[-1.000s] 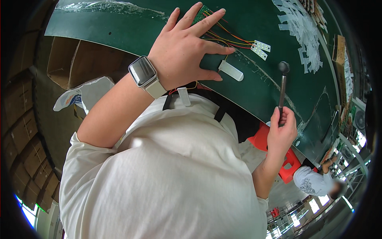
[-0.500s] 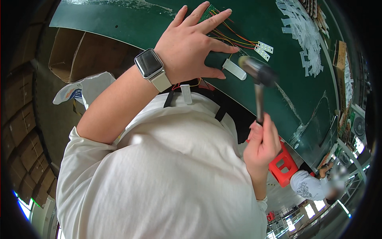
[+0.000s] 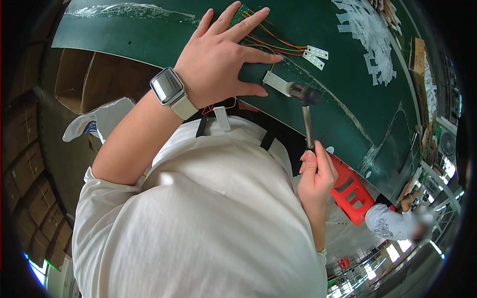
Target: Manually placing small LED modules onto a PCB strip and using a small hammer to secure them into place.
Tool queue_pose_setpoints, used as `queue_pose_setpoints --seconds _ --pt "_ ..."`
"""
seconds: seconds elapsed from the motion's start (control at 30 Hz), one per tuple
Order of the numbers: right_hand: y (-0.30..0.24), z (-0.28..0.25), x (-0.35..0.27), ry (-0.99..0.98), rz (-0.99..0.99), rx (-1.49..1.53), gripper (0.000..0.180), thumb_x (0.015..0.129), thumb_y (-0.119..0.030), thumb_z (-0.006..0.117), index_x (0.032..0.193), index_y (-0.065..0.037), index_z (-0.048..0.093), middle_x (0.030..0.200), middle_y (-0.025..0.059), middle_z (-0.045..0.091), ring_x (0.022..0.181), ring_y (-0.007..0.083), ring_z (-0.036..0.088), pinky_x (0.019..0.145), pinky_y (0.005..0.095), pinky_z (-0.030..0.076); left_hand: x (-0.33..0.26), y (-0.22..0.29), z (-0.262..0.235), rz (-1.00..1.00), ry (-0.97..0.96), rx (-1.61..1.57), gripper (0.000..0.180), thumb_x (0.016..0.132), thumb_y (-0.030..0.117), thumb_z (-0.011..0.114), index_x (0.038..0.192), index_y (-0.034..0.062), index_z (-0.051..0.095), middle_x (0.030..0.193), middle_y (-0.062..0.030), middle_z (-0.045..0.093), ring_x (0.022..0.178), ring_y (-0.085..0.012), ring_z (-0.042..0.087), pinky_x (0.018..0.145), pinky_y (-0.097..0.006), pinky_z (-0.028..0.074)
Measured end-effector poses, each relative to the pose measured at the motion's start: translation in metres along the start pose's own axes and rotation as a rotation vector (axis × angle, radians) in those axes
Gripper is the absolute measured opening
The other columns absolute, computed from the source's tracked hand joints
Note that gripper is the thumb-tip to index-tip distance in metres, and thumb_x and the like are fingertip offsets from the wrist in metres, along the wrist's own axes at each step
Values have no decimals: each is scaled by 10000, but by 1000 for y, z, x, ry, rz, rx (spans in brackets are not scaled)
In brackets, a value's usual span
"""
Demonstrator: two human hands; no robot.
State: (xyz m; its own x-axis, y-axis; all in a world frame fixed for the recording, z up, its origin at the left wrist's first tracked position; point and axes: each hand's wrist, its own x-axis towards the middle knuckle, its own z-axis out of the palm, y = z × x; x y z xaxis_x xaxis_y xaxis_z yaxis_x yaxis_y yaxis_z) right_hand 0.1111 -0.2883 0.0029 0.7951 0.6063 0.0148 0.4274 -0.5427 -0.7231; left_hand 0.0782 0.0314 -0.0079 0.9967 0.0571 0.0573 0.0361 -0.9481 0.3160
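Left hand [image 3: 226,59] lies palm-down on the green desk [image 3: 348,94], fingers spread and flat; its grip is open, pressing rather than holding. Under and past the fingertips runs a bundle of thin coloured wires [image 3: 278,42] (red, orange, yellow, green), leading right to two small white strips [image 3: 315,54] studded with dots. A smartwatch [image 3: 169,89] with a pale band sits on the left wrist.

Right hand [image 3: 315,176] is off the near edge of the desk, grip closed around the lower end of a small hammer's [image 3: 305,102] thin metal handle. Hammer stands roughly upright in the view, its dark head at the far end, resting on or just above a white flat strip [image 3: 276,83] that lies on the desk just right of the left thumb. Cannot tell whether head and strip are touching.

Surroundings: a scatter of white paper or tape pieces [image 3: 370,30] on the far right of the desk. Clear plastic film [image 3: 129,10] along the far left edge. Brown cardboard boxes [image 3: 89,79] on the floor to the left, below desk level. A red plastic stool [image 3: 353,191] near the right hand. Another person in a patterned white sleeve [image 3: 390,223] sits lower right, well apart.
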Motion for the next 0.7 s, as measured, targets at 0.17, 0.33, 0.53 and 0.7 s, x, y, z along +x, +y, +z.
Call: queue_pose_setpoints --seconds 0.17,0.33,0.53,0.7 --pt "27 -28 7 346 121 -106 245 1033 -34 616 1237 94 660 894 90 683 629 132 575 569 279 466 -2 8 3 13 163 -25 635 651 408 905 1268 400 756 1681 9 381 1548 -402 307 1246 -618 257" --pt "71 -67 23 535 211 -547 237 979 -165 743 1175 -31 741 957 106 734 812 227 703 702 353 544 6 12 -14 106 144 126 507 927 430 763 1365 180 705 1571 -203 472 1440 -428 457 1175 -592 371" --pt "79 -53 25 601 161 -668 254 938 -162 759 1162 -42 761 1067 100 747 976 299 712 852 400 556 -6 21 0 413 13 -78 720 721 450 823 1365 161 682 1546 38 546 1564 -272 314 1262 -610 251" --pt "73 -37 50 531 -92 -648 282 913 -94 742 1187 -29 758 1252 99 695 1189 331 599 1042 455 475 -15 37 17 304 -122 105 836 838 617 710 1550 226 512 1649 101 406 1586 -207 251 1296 -627 135"
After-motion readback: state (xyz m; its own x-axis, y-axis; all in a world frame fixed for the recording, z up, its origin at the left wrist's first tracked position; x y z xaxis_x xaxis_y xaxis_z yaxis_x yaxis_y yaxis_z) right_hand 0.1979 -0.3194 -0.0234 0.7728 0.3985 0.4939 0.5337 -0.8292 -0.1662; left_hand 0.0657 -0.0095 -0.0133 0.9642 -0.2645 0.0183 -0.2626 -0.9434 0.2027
